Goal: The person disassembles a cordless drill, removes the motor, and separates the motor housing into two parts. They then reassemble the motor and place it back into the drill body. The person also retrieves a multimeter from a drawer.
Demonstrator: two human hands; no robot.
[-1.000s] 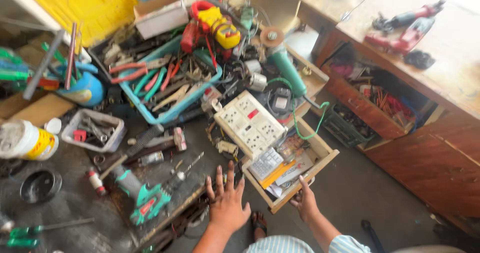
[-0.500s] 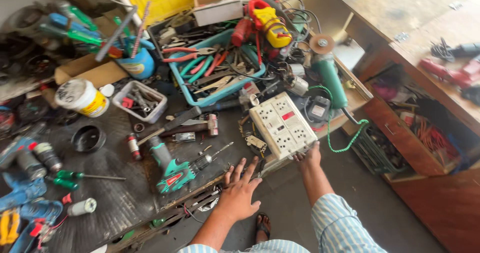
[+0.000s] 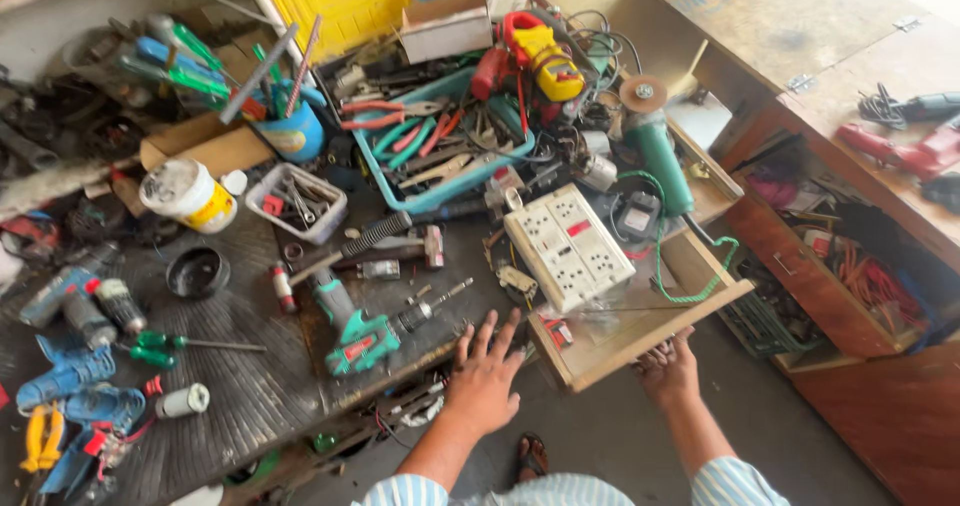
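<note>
Along the far left edge of the dark ribbed surface (image 3: 240, 366) lie blue power drills (image 3: 70, 366) and yellow pliers (image 3: 40, 436), packed close with little free room between them. Further in stand a white tub (image 3: 185, 194) and a black round cap (image 3: 197, 271), with a bare strip of surface below them running to the front edge. A green drill (image 3: 365, 331) lies tilted near that front edge, its bit pointing right. Just beside it the left hand (image 3: 485, 376) rests flat over the edge, fingers (image 3: 490, 331) spread, its grip released and holding nothing. Behind, a teal tray (image 3: 440, 198) full of pliers and other tools crowds the middle. To the right, a white multi-socket extension board (image 3: 568, 246) sits at the back left corner of a shallow wooden drawer (image 3: 650, 331), which juts out past the surface over the grey floor (image 3: 600, 436). A green angle grinder (image 3: 655, 156) lies behind the board, its coiled green cord (image 3: 700, 286) trailing into the drawer. The right hand (image 3: 668, 371) is at the drawer's front rim, fingers curled under it in a grasp. Right of the drawer, open floor separates it from a brown wooden cabinet (image 3: 800, 266).
</note>
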